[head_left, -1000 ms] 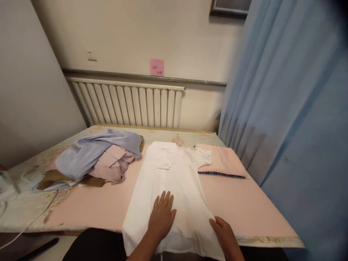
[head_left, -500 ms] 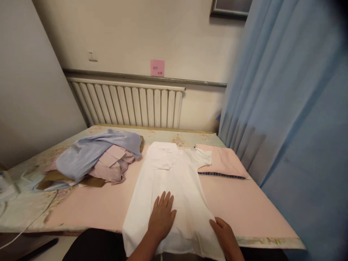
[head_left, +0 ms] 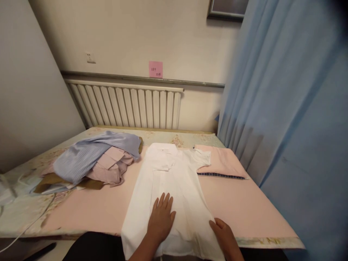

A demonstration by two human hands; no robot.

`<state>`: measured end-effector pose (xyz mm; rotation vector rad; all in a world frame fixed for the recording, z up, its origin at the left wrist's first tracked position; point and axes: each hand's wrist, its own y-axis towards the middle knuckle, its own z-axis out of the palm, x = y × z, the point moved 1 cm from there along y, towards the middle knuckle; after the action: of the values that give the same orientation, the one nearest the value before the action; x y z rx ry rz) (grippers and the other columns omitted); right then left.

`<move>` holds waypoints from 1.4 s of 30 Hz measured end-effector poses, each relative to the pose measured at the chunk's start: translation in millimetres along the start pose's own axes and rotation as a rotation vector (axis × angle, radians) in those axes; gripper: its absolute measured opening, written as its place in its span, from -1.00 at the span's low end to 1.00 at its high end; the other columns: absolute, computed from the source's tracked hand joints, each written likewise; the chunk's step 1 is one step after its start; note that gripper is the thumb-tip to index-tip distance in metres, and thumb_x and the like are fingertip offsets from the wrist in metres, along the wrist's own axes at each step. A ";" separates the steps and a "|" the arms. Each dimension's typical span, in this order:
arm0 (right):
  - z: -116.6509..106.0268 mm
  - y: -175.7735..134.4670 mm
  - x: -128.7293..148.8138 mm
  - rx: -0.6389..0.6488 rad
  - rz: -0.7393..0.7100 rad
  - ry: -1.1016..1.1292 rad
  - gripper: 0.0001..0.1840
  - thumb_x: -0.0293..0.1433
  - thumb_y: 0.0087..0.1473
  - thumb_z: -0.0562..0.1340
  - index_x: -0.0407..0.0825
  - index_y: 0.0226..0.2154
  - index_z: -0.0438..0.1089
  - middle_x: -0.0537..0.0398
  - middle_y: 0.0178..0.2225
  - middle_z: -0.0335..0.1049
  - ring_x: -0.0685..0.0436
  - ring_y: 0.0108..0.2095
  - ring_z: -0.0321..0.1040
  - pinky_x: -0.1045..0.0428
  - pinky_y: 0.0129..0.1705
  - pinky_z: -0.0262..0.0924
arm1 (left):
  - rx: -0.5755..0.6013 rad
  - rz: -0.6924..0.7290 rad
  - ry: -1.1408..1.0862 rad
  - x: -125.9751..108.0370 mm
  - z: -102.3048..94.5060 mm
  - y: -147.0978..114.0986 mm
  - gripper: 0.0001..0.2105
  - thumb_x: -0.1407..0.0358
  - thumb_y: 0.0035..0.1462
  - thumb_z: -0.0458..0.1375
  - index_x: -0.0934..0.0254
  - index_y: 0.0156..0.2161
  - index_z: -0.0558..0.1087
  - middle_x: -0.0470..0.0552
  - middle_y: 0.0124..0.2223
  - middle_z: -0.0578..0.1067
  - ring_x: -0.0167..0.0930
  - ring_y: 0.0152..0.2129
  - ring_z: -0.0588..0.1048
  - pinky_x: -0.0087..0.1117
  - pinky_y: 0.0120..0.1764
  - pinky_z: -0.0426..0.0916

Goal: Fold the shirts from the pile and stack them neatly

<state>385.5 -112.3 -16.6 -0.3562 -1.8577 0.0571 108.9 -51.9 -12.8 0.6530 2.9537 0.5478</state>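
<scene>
A white short-sleeved shirt (head_left: 176,188) lies spread over the pink cloth, its collar toward the wall and its hem hanging at the near edge. One sleeve is folded inward across the chest; the other stretches out to the right, onto a folded pink cloth (head_left: 221,161). My left hand (head_left: 162,216) rests flat on the middle of the shirt, fingers extended. At the shirt's lower right edge, my right hand (head_left: 223,232) pinches the fabric between thumb and fingers.
On the left sits a heap of clothes, with a blue striped garment (head_left: 95,152) over a pink one (head_left: 112,165). A white cord (head_left: 35,223) runs over the near left edge. A radiator (head_left: 127,105) stands behind, and a blue curtain (head_left: 272,90) hangs on the right.
The view has shifted very slightly. Both hands stay in the same places on the shirt, which lies as before.
</scene>
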 end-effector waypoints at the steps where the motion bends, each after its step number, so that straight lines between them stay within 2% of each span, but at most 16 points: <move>1: -0.3 0.6 -1.0 0.000 -0.002 -0.004 -0.66 -0.08 -0.08 0.13 -0.03 -0.55 0.28 0.19 -0.57 0.20 -0.06 -0.48 0.15 0.07 -0.45 0.07 | 0.000 -0.001 -0.002 0.0 0.0 0.0 -0.51 0.20 0.23 -0.08 0.21 0.25 0.17 0.02 0.29 0.19 -0.22 0.25 0.09 -0.06 0.19 0.10; 17: -2.3 6.8 -5.5 0.016 -0.009 -0.056 -0.65 -0.09 -0.11 0.12 -0.04 -0.54 0.32 0.16 -0.55 0.25 -0.08 -0.47 0.18 0.07 -0.44 0.08 | -0.030 0.002 -0.047 0.5 0.0 -0.1 -0.52 0.20 0.23 -0.07 0.21 0.24 0.20 0.05 0.28 0.21 -0.19 0.25 0.09 -0.03 0.18 0.10; 29: -0.8 8.0 -8.0 -0.021 -0.034 -0.063 -0.66 -0.10 -0.09 0.12 -0.04 -0.55 0.31 0.18 -0.58 0.21 -0.06 -0.49 0.14 0.07 -0.45 0.06 | 0.033 -0.019 -0.057 -0.6 -4.5 1.9 -0.52 0.20 0.22 -0.08 0.25 0.23 0.21 0.06 0.29 0.20 -0.19 0.24 0.10 -0.03 0.19 0.09; 42: -0.3 -1.6 5.2 -0.022 0.020 -0.025 -0.67 -0.08 -0.12 0.12 -0.02 -0.57 0.27 0.22 -0.61 0.18 -0.04 -0.52 0.12 0.08 -0.48 0.04 | 0.020 -0.016 -0.036 -0.3 -2.2 0.9 -0.52 0.21 0.22 -0.07 0.22 0.23 0.21 0.03 0.29 0.20 -0.21 0.24 0.09 -0.05 0.19 0.07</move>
<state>384.1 -112.5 -11.3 -0.3909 -1.8809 0.0554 109.3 -52.0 -10.5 0.6342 2.9315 0.5011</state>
